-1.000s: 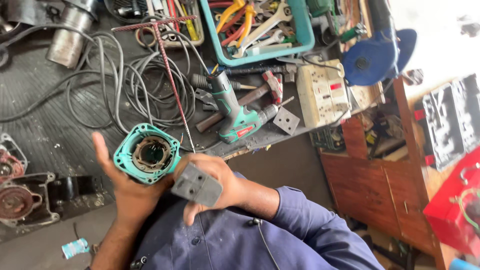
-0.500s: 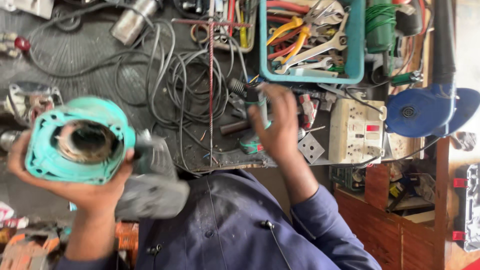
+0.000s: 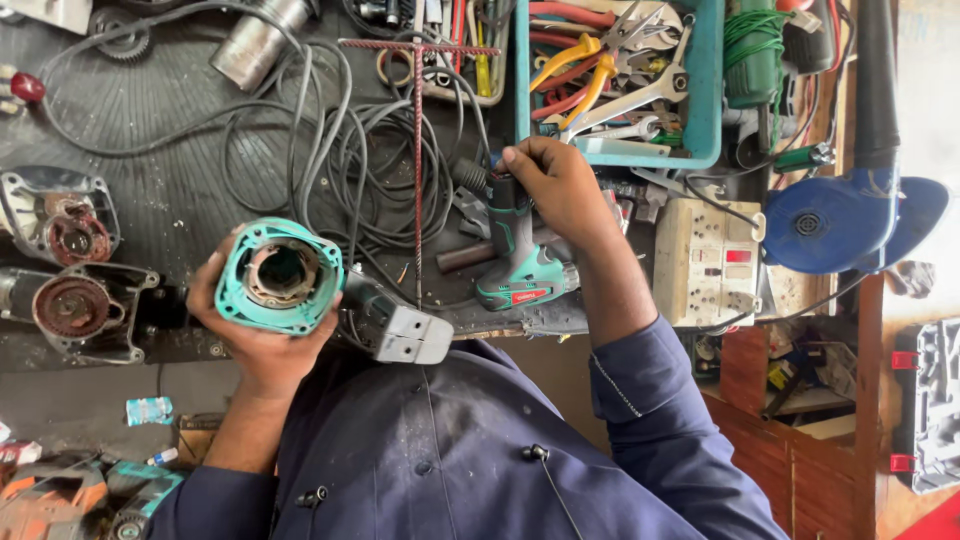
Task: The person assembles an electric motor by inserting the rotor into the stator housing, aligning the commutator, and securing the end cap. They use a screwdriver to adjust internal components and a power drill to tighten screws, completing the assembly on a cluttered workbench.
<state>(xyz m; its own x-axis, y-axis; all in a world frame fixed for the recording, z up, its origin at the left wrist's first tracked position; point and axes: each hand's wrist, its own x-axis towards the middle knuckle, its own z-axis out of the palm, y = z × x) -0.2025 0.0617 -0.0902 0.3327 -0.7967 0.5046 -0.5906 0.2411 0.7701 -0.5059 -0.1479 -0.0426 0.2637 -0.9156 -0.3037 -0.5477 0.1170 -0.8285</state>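
My left hand (image 3: 250,350) holds up a teal power-tool housing (image 3: 280,275), its round open end facing me with the motor winding visible inside. The housing's grey handle end (image 3: 400,332) points right, over my blue shirt. My right hand (image 3: 560,180) reaches out to the bench with its fingers closed around the dark upper part of a teal-and-black hand tool (image 3: 520,270). That tool lies on the dark bench mat just below a teal tray.
The teal tray (image 3: 620,155) holds pliers and spanners. Black cables (image 3: 330,150) and a T-shaped threaded rod (image 3: 418,150) lie between my hands. Metal gear housings (image 3: 70,310) sit at the left. A cream switch board (image 3: 705,265) and blue blower (image 3: 840,220) are at the right.
My right hand has left the teal housing, reached across to the bench and closed on the teal-and-black tool. My left hand now carries the housing alone, further left.
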